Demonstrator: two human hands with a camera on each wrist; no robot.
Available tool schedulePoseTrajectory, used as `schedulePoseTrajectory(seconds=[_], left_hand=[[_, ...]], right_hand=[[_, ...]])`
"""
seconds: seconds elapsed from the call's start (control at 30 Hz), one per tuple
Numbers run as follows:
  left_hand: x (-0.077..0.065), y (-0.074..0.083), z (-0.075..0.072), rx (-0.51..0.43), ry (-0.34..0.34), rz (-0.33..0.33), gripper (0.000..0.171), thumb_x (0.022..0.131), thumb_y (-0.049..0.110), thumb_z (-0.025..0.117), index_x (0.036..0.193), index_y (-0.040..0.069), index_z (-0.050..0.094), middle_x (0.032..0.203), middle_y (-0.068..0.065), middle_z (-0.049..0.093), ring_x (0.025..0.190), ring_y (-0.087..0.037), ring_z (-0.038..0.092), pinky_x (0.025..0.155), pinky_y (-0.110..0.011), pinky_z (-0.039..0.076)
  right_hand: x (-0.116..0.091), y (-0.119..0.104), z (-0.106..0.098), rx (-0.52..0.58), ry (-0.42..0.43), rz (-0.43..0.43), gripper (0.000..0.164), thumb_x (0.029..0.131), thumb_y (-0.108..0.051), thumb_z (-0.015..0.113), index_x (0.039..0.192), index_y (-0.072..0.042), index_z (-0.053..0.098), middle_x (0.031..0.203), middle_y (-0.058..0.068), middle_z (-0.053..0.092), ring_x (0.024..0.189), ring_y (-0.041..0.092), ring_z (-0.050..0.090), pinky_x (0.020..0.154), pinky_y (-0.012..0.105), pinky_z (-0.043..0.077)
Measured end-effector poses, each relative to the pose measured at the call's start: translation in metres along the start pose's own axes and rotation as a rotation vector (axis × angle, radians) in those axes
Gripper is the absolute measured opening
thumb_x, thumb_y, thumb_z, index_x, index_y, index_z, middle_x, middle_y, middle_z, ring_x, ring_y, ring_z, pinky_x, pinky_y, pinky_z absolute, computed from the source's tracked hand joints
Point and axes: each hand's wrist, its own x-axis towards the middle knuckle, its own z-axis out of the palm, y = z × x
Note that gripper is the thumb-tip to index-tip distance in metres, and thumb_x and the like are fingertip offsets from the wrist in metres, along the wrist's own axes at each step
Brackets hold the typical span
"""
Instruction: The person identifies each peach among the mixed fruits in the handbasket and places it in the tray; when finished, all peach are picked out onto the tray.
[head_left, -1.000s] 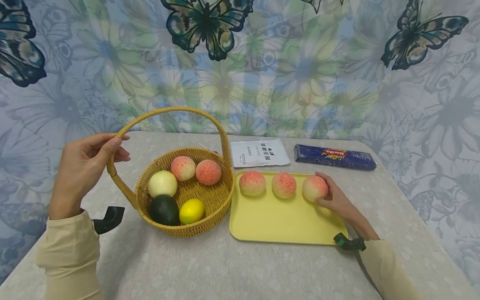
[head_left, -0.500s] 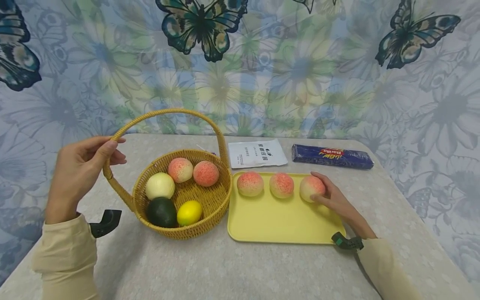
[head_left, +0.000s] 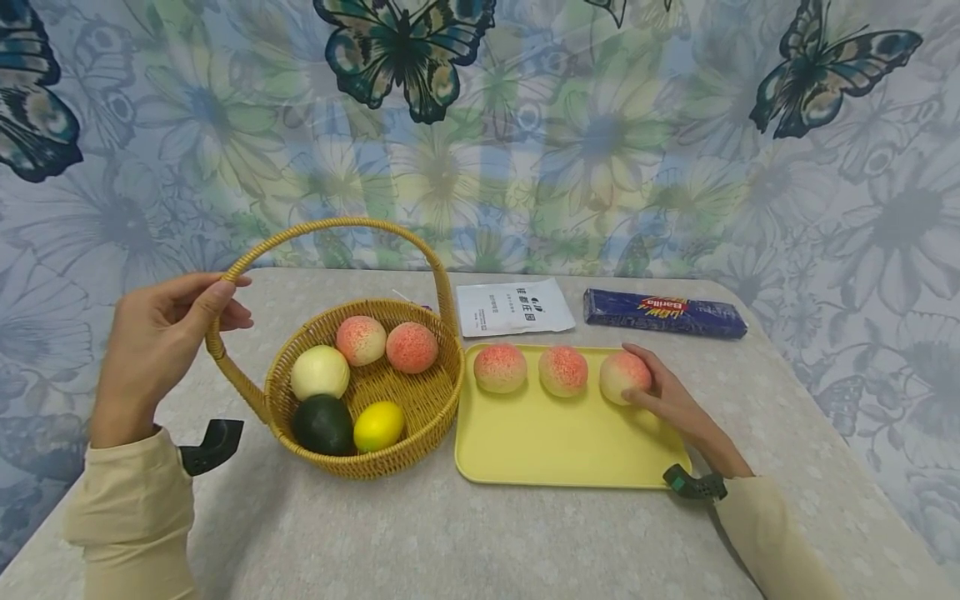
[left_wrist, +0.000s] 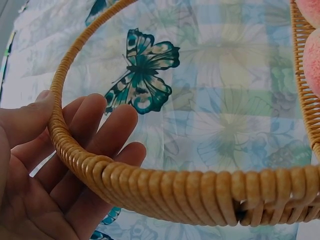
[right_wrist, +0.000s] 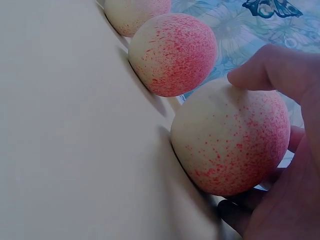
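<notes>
My left hand [head_left: 153, 333] pinches the left side of the wicker basket's [head_left: 431, 442] arched handle [left_wrist: 165, 192] between thumb and fingers. Inside the basket lie two peaches [head_left: 412, 347], a pale yellow round fruit [head_left: 321, 372], a dark green avocado-like fruit [head_left: 323, 425] and a lemon [head_left: 379, 426]. On the yellow tray [head_left: 555, 450] three peaches stand in a row along the back. Around the rightmost peach [right_wrist: 230, 140] my right hand [head_left: 671, 400] curls, thumb on its near side and fingers behind; the fruit sits on the tray. The middle peach [right_wrist: 172, 55] is beside it, apart.
Behind the tray lie a white printed packet [head_left: 515, 307] and a blue Barilla box [head_left: 664, 313]. The basket's right rim is close against the tray's left edge. A floral curtain with butterflies [head_left: 401, 58] hangs at the table's [head_left: 450, 542] back edge.
The whole head view has shifted slightly left since one second ago. Both hands, the basket and the peaches keep their places relative to one another.
</notes>
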Motion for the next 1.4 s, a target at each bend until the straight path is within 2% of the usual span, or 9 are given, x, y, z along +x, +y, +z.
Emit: schedulePoseTrajectory(seconds=[0.33, 0.5, 0.7, 0.77, 0.87, 0.97, 1.07, 1.13, 1.4], left_hand=[[0.000, 0.003, 0.000, 0.003, 0.007, 0.001, 0.018, 0.095, 0.014, 0.060, 0.108, 0.005, 0.069, 0.070, 0.008, 0.070, 0.066, -0.002, 0.067, 0.064, -0.010, 0.049], [0.002, 0.003, 0.000, 0.012, 0.009, -0.001, 0.021, 0.095, 0.015, 0.060, 0.109, 0.002, 0.069, 0.070, 0.008, 0.070, 0.067, -0.002, 0.067, 0.065, -0.010, 0.049], [0.003, 0.004, 0.000, 0.005, -0.003, 0.005, 0.021, 0.096, 0.014, 0.059, 0.110, 0.002, 0.068, 0.071, 0.008, 0.070, 0.067, -0.003, 0.066, 0.064, -0.011, 0.049], [0.002, 0.005, 0.000, -0.003, -0.008, 0.009, 0.019, 0.096, 0.013, 0.059, 0.109, 0.003, 0.069, 0.071, 0.007, 0.070, 0.068, -0.004, 0.066, 0.063, -0.011, 0.050], [0.002, 0.005, 0.000, -0.012, -0.014, 0.018, 0.019, 0.096, 0.012, 0.059, 0.108, 0.003, 0.069, 0.071, 0.006, 0.070, 0.068, -0.005, 0.066, 0.063, -0.012, 0.050], [0.001, 0.004, 0.000, -0.013, -0.008, 0.020, 0.019, 0.096, 0.011, 0.059, 0.108, 0.003, 0.069, 0.070, 0.006, 0.070, 0.068, -0.005, 0.066, 0.063, -0.012, 0.050], [0.000, 0.004, 0.000, -0.014, -0.006, 0.012, 0.020, 0.096, 0.013, 0.059, 0.109, 0.002, 0.069, 0.070, 0.005, 0.070, 0.068, -0.005, 0.066, 0.063, -0.012, 0.050], [0.000, 0.003, 0.001, -0.013, -0.006, 0.007, 0.020, 0.096, 0.014, 0.059, 0.109, 0.002, 0.069, 0.071, 0.005, 0.070, 0.068, -0.005, 0.066, 0.064, -0.012, 0.051], [0.000, 0.001, 0.001, -0.014, 0.002, 0.022, 0.019, 0.095, 0.012, 0.060, 0.108, 0.002, 0.069, 0.070, 0.004, 0.070, 0.068, -0.005, 0.067, 0.064, -0.012, 0.051]], right_hand=[[0.000, 0.000, 0.000, 0.002, 0.003, -0.007, 0.070, 0.095, -0.016, 0.060, 0.152, -0.010, 0.020, 0.146, 0.019, 0.034, 0.113, 0.001, 0.049, 0.090, 0.012, 0.040], [0.000, -0.001, -0.001, -0.014, 0.014, -0.014, 0.069, 0.095, -0.017, 0.060, 0.152, -0.009, 0.021, 0.146, 0.020, 0.034, 0.113, -0.001, 0.048, 0.091, 0.011, 0.040], [0.002, 0.000, -0.006, -0.002, 0.071, -0.046, 0.060, 0.099, -0.016, 0.054, 0.150, -0.007, 0.025, 0.147, 0.025, 0.033, 0.114, -0.004, 0.048, 0.090, 0.008, 0.040], [0.002, -0.001, -0.007, 0.009, 0.084, -0.059, 0.058, 0.099, -0.014, 0.053, 0.149, -0.004, 0.026, 0.148, 0.026, 0.031, 0.121, 0.005, 0.047, 0.092, 0.007, 0.038], [0.001, -0.002, -0.009, 0.024, 0.097, -0.084, 0.057, 0.099, -0.012, 0.053, 0.149, -0.004, 0.026, 0.149, 0.028, 0.029, 0.134, 0.028, 0.040, 0.096, 0.007, 0.036], [0.002, -0.007, -0.010, 0.014, 0.131, -0.125, 0.057, 0.098, -0.010, 0.054, 0.149, -0.004, 0.028, 0.149, 0.028, 0.029, 0.136, 0.045, 0.030, 0.107, 0.020, 0.034], [0.003, -0.014, -0.011, -0.017, 0.171, -0.154, 0.059, 0.096, -0.008, 0.056, 0.149, -0.006, 0.029, 0.149, 0.026, 0.030, 0.136, 0.048, 0.028, 0.112, 0.045, 0.028], [0.003, -0.020, -0.011, -0.046, 0.187, -0.164, 0.060, 0.095, -0.008, 0.058, 0.149, -0.007, 0.030, 0.150, 0.023, 0.030, 0.137, 0.045, 0.029, 0.110, 0.056, 0.025], [0.013, -0.051, -0.001, -0.154, 0.168, -0.215, 0.067, 0.092, -0.009, 0.063, 0.150, -0.015, 0.030, 0.153, 0.012, 0.031, 0.140, 0.035, 0.028, 0.111, 0.054, 0.024]])
